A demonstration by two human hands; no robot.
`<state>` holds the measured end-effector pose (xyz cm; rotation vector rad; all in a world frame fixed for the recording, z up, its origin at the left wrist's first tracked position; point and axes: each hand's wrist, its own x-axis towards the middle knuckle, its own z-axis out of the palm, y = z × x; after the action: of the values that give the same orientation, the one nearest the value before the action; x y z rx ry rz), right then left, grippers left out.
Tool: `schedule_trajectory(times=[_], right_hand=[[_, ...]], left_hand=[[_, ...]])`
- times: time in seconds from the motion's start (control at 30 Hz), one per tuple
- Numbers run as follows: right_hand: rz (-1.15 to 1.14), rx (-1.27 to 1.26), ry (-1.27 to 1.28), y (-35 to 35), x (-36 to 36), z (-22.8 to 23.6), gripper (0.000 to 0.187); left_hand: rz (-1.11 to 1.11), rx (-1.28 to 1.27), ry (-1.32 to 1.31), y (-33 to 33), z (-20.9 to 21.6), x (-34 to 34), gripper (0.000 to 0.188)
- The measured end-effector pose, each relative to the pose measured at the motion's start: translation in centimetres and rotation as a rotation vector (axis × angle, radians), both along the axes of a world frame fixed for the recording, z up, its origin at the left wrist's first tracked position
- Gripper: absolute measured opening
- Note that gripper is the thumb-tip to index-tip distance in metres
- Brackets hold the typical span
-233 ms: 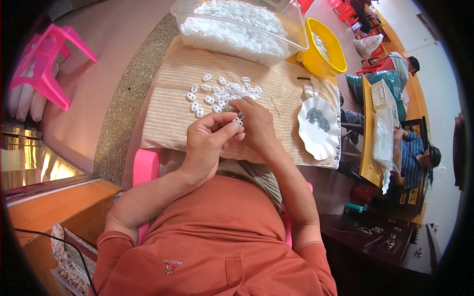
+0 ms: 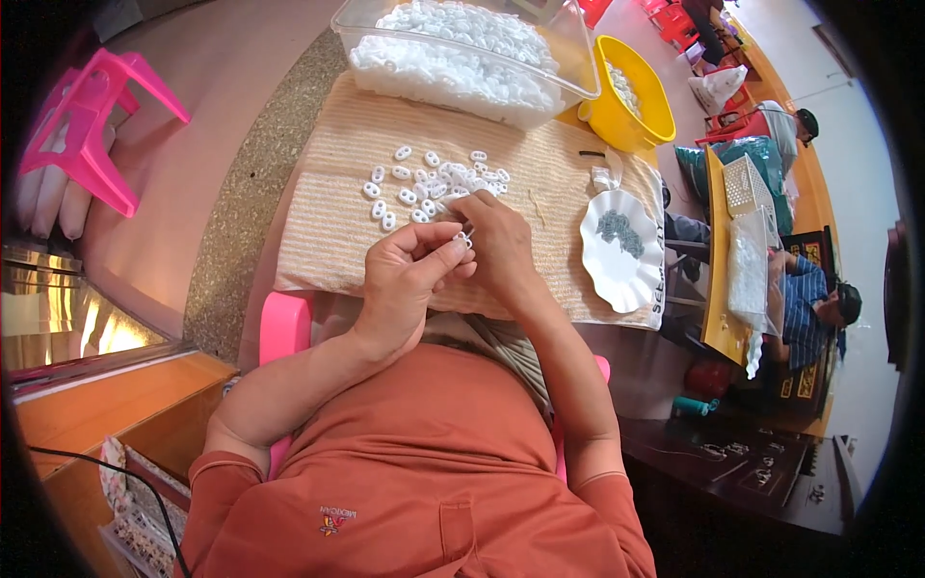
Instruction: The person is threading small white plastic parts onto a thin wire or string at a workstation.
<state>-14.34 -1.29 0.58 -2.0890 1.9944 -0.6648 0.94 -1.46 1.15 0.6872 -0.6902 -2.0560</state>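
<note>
Over the near part of the towel-covered table, my left hand (image 2: 409, 275) pinches a small white plastic piece (image 2: 464, 239) between thumb and forefinger. My right hand (image 2: 499, 236) meets it there, fingers curled around a thin tool or pin whose tip shows by the piece; most of it is hidden in the fist. Just beyond my fingers lies a loose pile of white two-holed oval plastic pieces (image 2: 453, 178), several of them spread to the left. To the right sits a white scalloped dish (image 2: 602, 275) with small grey parts (image 2: 620, 231) in it.
A clear bin (image 2: 453, 91) full of white pieces stands at the table's far edge, beside a yellow basin (image 2: 650, 111). A striped towel (image 2: 337, 164) covers the table. A pink stool (image 2: 92, 144) is at left. Another person (image 2: 814, 308) sits at a table (image 2: 718, 270) on the right.
Almost nothing differs. Both hands stay together around the small white piece, with only a very slight shift of the view.
</note>
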Motion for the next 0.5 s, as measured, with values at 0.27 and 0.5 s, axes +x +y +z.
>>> schedule_trajectory(times=[0.27, 0.5], right_hand=[[-0.146, 0.05, -0.567, 2.3, -1.9, -0.1, 0.012], [-0.193, 0.057, -0.836, 3.3, -3.6, 0.3, 0.014]], left_hand=[[-0.004, 0.021, -0.031, -0.1, 0.0, -0.1, 0.016], [-0.012, 0.042, -0.026, 0.0, -0.4, -0.3, 0.015]])
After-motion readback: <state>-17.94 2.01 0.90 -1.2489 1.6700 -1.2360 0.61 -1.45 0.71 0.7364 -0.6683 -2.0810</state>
